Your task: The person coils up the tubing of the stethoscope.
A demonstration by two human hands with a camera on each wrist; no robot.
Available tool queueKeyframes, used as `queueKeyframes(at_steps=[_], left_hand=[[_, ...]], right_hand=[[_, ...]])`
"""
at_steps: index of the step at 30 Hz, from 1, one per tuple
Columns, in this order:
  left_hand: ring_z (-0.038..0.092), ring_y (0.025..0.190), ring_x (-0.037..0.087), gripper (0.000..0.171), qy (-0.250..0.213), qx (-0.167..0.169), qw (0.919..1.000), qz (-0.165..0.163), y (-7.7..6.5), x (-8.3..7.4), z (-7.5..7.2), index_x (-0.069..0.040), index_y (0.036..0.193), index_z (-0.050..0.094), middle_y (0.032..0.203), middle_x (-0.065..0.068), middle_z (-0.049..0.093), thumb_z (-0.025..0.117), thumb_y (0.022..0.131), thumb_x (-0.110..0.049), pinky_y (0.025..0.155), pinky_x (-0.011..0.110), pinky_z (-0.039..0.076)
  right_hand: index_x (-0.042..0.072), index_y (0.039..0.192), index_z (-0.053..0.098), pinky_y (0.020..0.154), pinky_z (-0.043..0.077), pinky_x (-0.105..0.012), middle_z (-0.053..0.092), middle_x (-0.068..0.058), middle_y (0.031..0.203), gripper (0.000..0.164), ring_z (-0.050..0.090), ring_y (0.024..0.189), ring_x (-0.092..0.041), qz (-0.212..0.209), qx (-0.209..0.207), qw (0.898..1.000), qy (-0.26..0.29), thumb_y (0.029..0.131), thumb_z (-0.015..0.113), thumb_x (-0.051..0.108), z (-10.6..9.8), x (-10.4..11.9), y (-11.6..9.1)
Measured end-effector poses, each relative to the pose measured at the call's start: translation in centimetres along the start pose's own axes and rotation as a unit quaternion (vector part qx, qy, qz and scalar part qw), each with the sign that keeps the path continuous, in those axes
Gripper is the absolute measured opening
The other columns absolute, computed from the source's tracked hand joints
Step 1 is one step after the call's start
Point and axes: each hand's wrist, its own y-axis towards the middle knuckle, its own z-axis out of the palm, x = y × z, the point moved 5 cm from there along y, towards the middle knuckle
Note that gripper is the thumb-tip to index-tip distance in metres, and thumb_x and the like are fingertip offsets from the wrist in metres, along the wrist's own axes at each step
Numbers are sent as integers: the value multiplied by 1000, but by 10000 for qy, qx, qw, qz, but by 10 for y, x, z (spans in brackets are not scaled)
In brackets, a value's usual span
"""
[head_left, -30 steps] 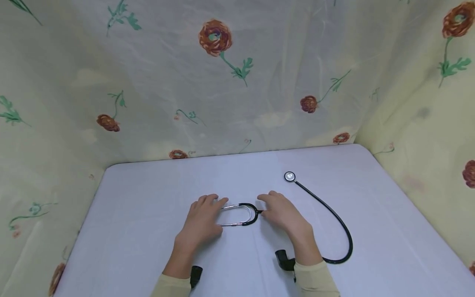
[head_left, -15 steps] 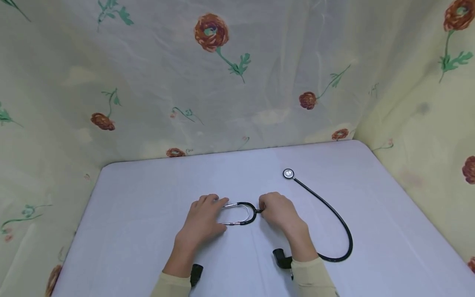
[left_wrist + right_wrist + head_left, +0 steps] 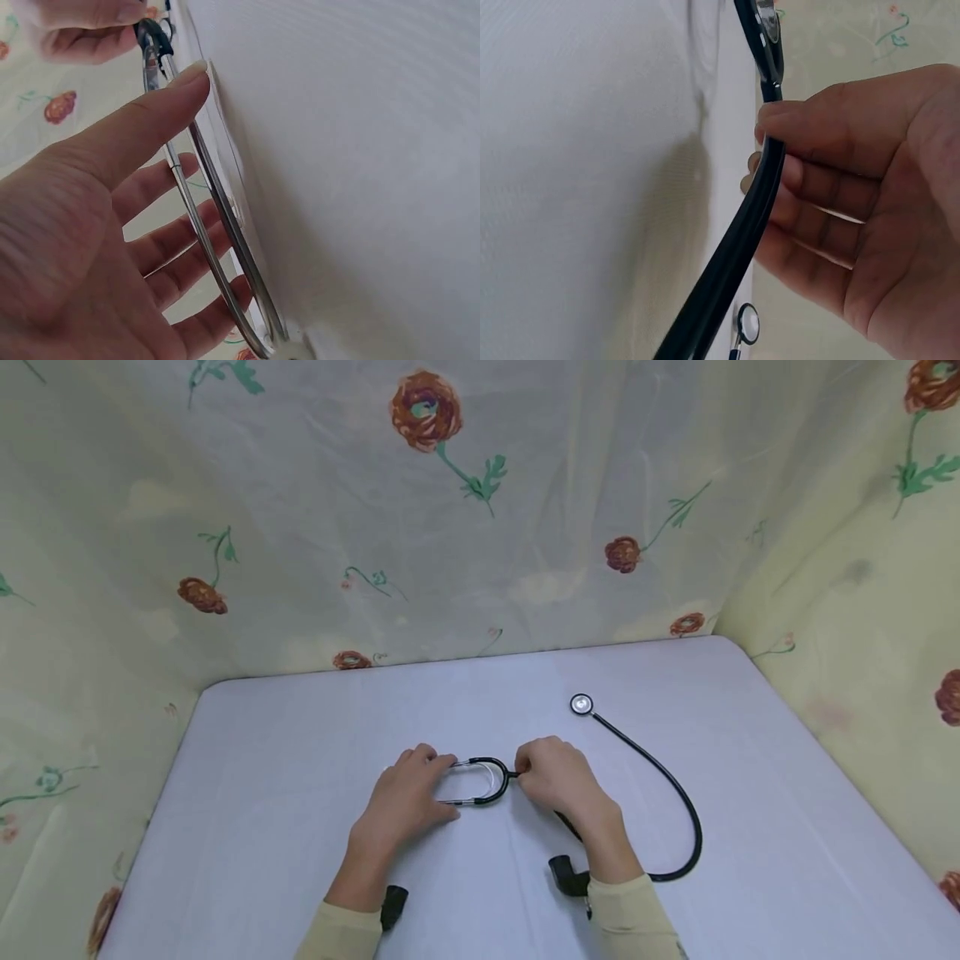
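Observation:
A stethoscope with black tubing (image 3: pixel 660 766) lies on a white-covered table, its round chest piece (image 3: pixel 581 704) at the back right. My left hand (image 3: pixel 405 793) straddles its metal ear tubes (image 3: pixel 241 247), thumb on the near side and loosely bent fingers on the far side. The ear tips are hidden beneath that hand in the head view. Just past the fork, my right hand (image 3: pixel 558 777) pinches the tubing between thumb and fingers. The right wrist view shows the gripped tubing (image 3: pixel 739 240) raised, its shadow falling on the cloth.
The white table (image 3: pixel 300 735) has rounded back corners. Floral curtains (image 3: pixel 315 527) hang behind it and along both sides. Black wrist attachments (image 3: pixel 393 906) show beside both beige sleeves (image 3: pixel 633 918). The tubing loops round to the right of my right forearm.
My right hand's fingers have closed on the tubing and lifted it, so more tubing shows beside the wrist. The fork has shifted slightly left, towards my left hand, which stays over the ear tubes.

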Motion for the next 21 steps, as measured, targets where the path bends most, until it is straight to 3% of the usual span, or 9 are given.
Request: queueKeyframes(at_steps=[4, 11, 17, 21], left_hand=[[53, 93, 15, 65, -85, -26, 10000, -42, 0, 2, -2, -25, 124, 58, 106, -1, 58, 82, 65, -38, 73, 35, 47], [61, 89, 14, 50, -228, -71, 9997, -75, -2, 9, -7, -29, 116, 62, 103, -6, 67, 76, 69, -40, 69, 36, 46], [52, 63, 8, 54, -273, 106, 9996, -37, -2, 16, -9, -33, 116, 62, 70, -12, 61, 74, 67, -51, 56, 28, 38], [50, 60, 7, 56, -430, 245, 9988, -26, -2, 17, -9, -35, 118, 61, 66, -13, 59, 74, 67, -53, 56, 26, 38]], right_hand=[[20, 77, 71, 59, 42, -27, 66, 5, 74, 13, 54, 66, -11, -17, 15, 9998, 178, 77, 61, 11, -1, 2, 0], [19, 75, 68, 57, 39, -27, 61, 5, 69, 10, 51, 63, -12, -37, -27, 9996, 281, 75, 62, 11, -4, 4, 0], [17, 75, 63, 54, 37, -27, 56, 3, 64, 5, 49, 59, -14, -23, 15, 9991, 419, 74, 65, 13, -6, 4, -1], [17, 75, 61, 53, 36, -28, 55, 3, 64, 5, 48, 58, -14, -67, 89, 9989, 454, 75, 65, 14, -8, 4, -2]])
